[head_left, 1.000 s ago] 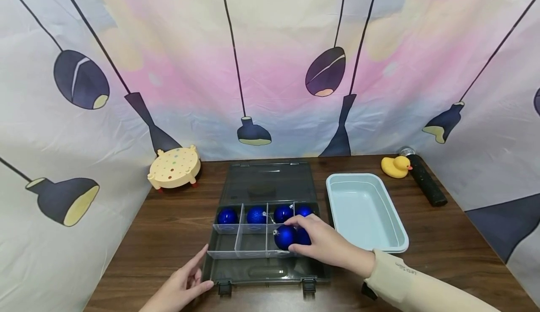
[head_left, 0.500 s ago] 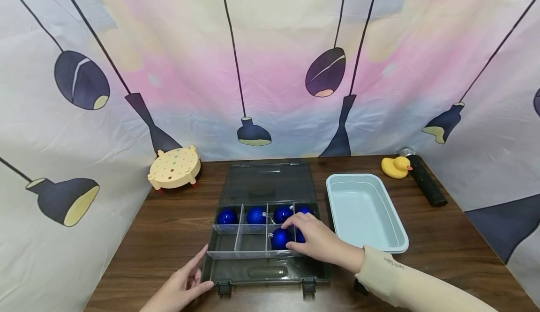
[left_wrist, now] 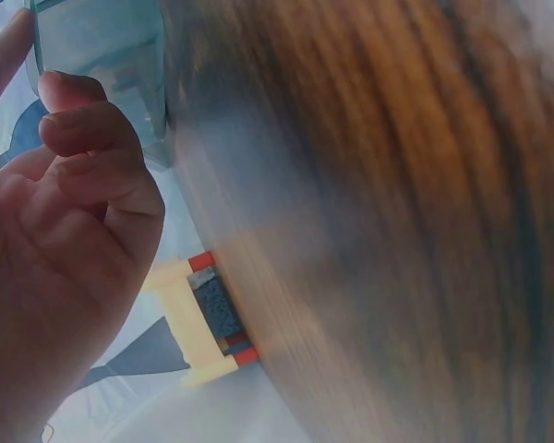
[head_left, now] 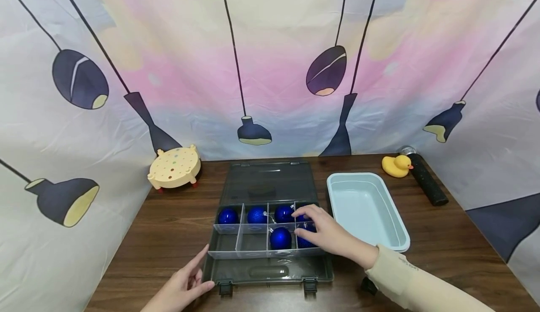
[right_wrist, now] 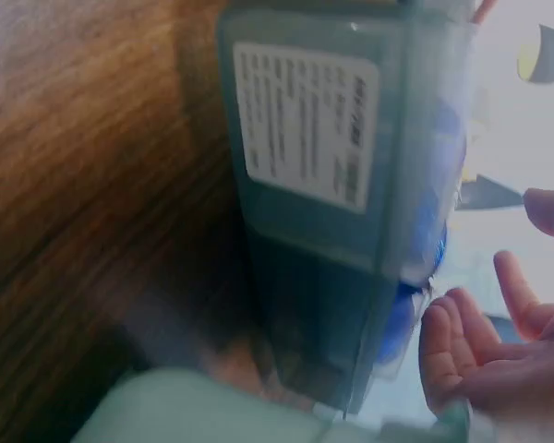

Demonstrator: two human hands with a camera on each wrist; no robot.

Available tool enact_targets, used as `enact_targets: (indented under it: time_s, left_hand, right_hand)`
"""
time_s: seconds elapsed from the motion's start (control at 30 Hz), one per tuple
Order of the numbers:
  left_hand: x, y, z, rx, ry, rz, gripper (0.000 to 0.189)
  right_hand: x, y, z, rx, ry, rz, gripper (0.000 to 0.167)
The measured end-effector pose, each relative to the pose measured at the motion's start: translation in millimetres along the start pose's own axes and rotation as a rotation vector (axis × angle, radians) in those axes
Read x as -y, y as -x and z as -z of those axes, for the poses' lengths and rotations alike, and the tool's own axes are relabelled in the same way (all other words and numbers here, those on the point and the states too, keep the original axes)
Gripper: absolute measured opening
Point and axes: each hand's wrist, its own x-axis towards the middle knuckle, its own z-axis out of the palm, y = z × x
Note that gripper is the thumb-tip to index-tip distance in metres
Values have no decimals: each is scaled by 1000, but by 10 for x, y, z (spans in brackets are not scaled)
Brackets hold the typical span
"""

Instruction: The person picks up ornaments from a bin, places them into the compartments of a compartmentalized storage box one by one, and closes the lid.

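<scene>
A dark translucent divided plastic box [head_left: 266,271] lies with its lid [head_left: 270,183] folded back. Blue Christmas baubles fill its back row, the rightmost partly hidden by my right hand [head_left: 331,234]. In the front row, one bauble [head_left: 280,239] sits in the third compartment and another [head_left: 304,242] in the right one. That hand hovers over the right column with fingers spread and slightly bent, holding nothing; the right wrist view shows it apart from the box's side. With index finger and thumb extended, my left hand [head_left: 179,287] touches the box's front left corner, its other fingers loosely bent.
Right of the box stands a pale blue tray [head_left: 406,245]. Beyond it are a yellow rubber duck [head_left: 396,167] and a black microphone [head_left: 428,181]. A cream stool-like toy [head_left: 175,167] stands at the back left. A printed cloth [head_left: 287,110] hangs behind the table.
My right hand has lowered a bauble into the third front compartment, let go of it, and drawn back to the right. My left hand has stayed at the box's corner.
</scene>
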Motion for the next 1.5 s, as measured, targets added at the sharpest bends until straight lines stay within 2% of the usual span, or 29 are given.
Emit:
enact_targets:
  time_s: [0.13,0.23,0.3,0.37,0.47,0.53,0.67,0.77,0.9,1.07,1.17,1.37,1.5]
  left_hand:
    - [-44,-15,20,21,-8,44,75]
    - [-92,-39,73,55,-19,103,73]
    - [-127,-62,125,53,-44,140,70]
    - [-158,-96,182,13,-97,153,66]
    - [-191,-177,264,-85,-158,188,60]
    - [-209,-250,311,-144,-165,220,57]
    - [-227,-410,392,-203,-137,280,58]
    - [-209,-531,446,-231,-166,268,59]
    - [-185,-712,501,-258,-222,217,57]
    - [-159,-944,569,-249,-219,184,52]
    - [-117,-1054,595,-210,-188,180,48]
    - [-56,-1212,606,-124,-86,222,41]
    - [-29,-1296,625,-80,-60,231,41]
  right_hand:
    - [-42,-8,104,-31,-48,-113,44]
    - [-38,-28,163,-21,-67,-199,54]
    - [-23,-53,199,-5,-90,-255,61]
    - [-7,-85,232,5,-134,-322,65]
    - [8,-134,286,16,-195,-410,69]
    - [-2,-158,317,26,-216,-450,71]
    - [-78,-190,371,43,-205,-468,77]
    - [-150,-215,407,51,-196,-486,79]
    - [-215,-273,437,88,-200,-541,82]
    - [-289,-355,423,116,-269,-598,81]
    - [-333,-389,391,111,-312,-621,78]
    - [-391,-427,321,90,-361,-651,69]
    - [-418,-450,292,91,-392,-682,67]
